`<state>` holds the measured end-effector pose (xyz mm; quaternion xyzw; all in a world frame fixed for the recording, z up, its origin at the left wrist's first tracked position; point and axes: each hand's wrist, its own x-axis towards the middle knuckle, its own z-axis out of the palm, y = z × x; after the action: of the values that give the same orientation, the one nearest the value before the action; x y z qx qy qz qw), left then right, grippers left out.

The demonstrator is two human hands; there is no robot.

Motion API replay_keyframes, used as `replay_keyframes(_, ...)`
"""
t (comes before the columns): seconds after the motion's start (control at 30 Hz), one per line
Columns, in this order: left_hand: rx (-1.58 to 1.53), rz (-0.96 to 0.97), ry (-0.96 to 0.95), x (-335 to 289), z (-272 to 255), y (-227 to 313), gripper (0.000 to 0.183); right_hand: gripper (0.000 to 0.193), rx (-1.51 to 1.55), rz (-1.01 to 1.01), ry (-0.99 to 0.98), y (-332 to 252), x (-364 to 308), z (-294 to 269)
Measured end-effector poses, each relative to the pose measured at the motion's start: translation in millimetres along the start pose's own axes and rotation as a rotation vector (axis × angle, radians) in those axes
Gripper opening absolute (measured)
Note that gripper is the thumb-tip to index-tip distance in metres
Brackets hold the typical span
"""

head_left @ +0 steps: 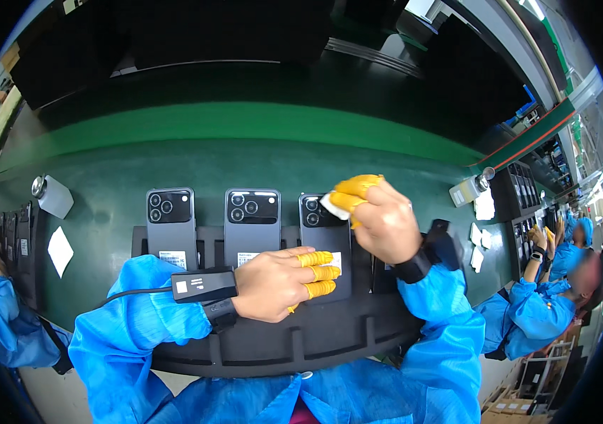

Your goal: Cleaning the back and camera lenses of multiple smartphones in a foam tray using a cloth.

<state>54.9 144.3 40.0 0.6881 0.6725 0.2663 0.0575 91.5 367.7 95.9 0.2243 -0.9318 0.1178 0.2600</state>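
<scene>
Three grey phones lie in a row with their camera sides up: a left phone [170, 239], a middle phone [252, 237] and a right phone [324, 239]. The black slotted tray [259, 351] holds their lower ends. My left hand [269, 284] rests on the right phone's lower part, fingers stretched flat, with yellow finger covers. In a pinch, my right hand [385, 220], also in yellow finger covers, grips a white wipe [334, 207] at this phone's camera block. Whether the wipe touches the lenses I cannot tell. Below my right wrist, a dark piece [384, 278] partly shows in the tray.
On the green table [103, 166], a white bottle [57, 197] and a white cloth [60, 251] lie left. A second bottle [466, 191] and several white wipes [476, 258] are right, beside a black rack [515, 189]. People in blue work at both sides.
</scene>
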Motion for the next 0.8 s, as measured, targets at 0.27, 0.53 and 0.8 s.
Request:
replay_keyframes(0.27,0.010,0.029,-0.021,2.2,-8.6,4.6,0.052,0.021,-0.094,0.026,-0.073,-0.9,-14.7,11.0)
replay_keyframes(0.53,-0.008,0.013,-0.012,1.6,-6.0,-1.4,0.054,0.019,0.049,0.070,-0.148,-33.4,-28.0,-13.5)
replay_keyframes(0.8,-0.001,0.067,0.011,0.8,1.8,1.4,0.051,0.034,-0.051,0.086,-0.010,-17.0,-4.1,17.1)
